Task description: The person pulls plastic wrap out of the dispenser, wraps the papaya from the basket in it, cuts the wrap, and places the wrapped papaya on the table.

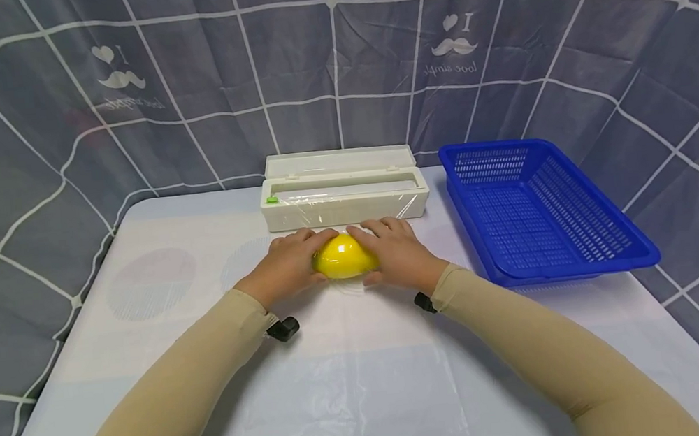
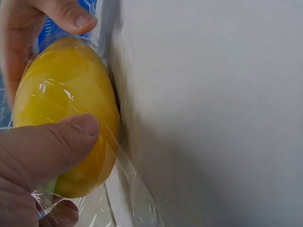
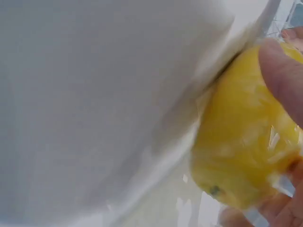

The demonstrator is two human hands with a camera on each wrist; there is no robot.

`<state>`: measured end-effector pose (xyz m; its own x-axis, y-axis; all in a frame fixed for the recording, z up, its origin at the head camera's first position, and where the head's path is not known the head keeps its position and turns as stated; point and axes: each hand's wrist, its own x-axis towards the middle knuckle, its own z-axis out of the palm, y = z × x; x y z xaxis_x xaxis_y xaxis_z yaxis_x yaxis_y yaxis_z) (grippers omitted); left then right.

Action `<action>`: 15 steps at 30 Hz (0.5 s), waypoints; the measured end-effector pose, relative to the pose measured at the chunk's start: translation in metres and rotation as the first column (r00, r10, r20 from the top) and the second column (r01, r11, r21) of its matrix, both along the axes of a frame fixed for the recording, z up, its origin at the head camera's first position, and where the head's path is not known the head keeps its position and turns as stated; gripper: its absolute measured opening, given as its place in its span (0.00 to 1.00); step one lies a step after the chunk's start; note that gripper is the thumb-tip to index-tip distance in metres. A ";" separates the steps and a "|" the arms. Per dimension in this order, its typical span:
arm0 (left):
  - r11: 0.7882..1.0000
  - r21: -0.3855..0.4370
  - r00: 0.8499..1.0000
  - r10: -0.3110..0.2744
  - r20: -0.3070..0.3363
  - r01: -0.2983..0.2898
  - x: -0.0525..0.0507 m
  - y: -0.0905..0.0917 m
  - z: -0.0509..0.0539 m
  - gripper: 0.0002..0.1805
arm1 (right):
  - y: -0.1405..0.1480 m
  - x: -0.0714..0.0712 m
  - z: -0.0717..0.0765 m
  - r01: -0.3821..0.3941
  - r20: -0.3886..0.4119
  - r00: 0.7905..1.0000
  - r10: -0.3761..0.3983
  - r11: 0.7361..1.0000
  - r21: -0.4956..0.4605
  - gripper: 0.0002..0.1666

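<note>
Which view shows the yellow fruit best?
The left wrist view: the yellow fruit appears large and sharp, though the left hand covers part. The head view shows it small, between that hand and the right hand; the right wrist view, blurred and cropped.

Before us is a desk under a pale, slightly creased cover, bluish toward our side and whiter toward the back, printed with faint round motifs. At the back middle we see a long white box standing on it, its lid raised. To the box's right stands a blue basket. Just in front of the box, a yellow fruit appears to touch the cover.
</note>
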<state>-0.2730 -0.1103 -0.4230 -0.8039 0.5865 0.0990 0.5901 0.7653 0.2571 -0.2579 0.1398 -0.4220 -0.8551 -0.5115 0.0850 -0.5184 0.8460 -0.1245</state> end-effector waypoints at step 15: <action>0.999 0.032 0.980 0.022 0.196 -0.029 -0.011 -0.008 -0.001 0.52 | 0.008 -0.020 -0.011 0.102 0.216 0.974 -0.071 0.986 -0.135 0.53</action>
